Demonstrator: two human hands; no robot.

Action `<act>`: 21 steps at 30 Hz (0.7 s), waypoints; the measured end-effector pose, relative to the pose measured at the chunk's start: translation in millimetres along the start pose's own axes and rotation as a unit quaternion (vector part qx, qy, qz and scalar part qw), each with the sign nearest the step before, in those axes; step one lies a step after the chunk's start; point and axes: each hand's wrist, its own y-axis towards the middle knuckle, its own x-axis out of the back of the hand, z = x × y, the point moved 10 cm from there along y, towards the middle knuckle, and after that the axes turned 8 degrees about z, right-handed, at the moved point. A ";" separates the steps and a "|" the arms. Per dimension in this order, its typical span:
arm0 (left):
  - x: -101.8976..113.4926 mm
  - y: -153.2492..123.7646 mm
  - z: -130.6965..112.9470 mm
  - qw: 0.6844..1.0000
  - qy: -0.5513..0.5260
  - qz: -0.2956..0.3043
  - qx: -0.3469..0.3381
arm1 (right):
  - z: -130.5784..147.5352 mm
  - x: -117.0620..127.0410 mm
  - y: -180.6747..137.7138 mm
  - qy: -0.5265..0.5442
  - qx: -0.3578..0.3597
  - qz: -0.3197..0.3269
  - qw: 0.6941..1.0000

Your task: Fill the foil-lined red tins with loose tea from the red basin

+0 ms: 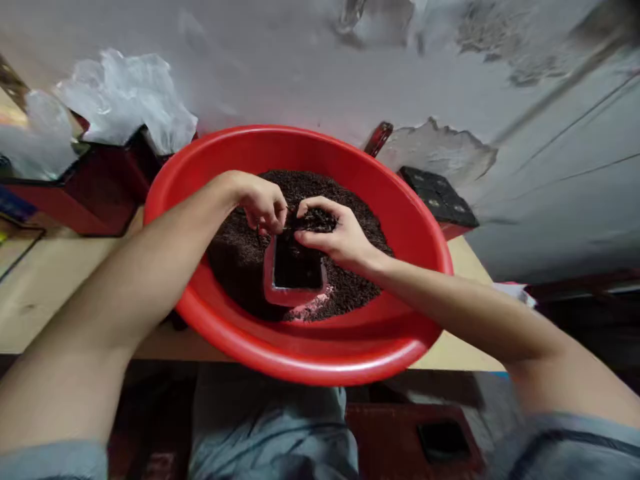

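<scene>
A big red basin [280, 347] sits on a pale wooden table and holds dark crumbly soil [235, 260]. A small square red pot [295, 293] stands in the soil, dark inside. My left hand [261, 202] hovers over the pot's far left corner, fingers curled together in a pinch. My right hand [334, 235] is over the pot's far right side, fingers closed around a clump of soil [315, 219]. The two hands nearly touch above the pot.
Crumpled clear plastic [125, 100] lies over dark red boxes [95, 187] at the back left. A black seedling tray [440, 197] rests behind the basin at right. A cracked grey wall [350, 60] rises behind. My knees in grey trousers [270, 427] are under the table edge.
</scene>
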 end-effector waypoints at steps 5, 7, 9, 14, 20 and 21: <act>0.2 -0.3 0.2 1.000 -0.023 -0.013 0.004 | -7.0 -3.7 -5.2 -0.006 0.025 -0.026 0.999; 0.5 -0.7 0.3 0.999 -0.033 -0.021 0.005 | -11.1 -2.9 -5.9 -0.004 0.018 -0.040 0.999; 1.2 -0.1 -0.6 0.999 -0.028 -0.029 -0.003 | -14.5 -1.4 -6.6 -0.006 0.008 -0.058 0.998; 3.8 4.7 -7.1 0.997 0.021 -0.044 -0.062 | -22.7 -1.7 -10.9 0.038 -0.011 -0.081 0.996; 2.6 7.1 -3.4 0.996 -0.039 -0.045 -0.061 | -29.0 1.6 -17.4 0.091 -0.010 -0.103 0.990; 1.7 7.5 -2.3 0.996 -0.050 -0.041 -0.055 | -30.4 2.4 -17.6 0.087 -0.013 -0.109 0.990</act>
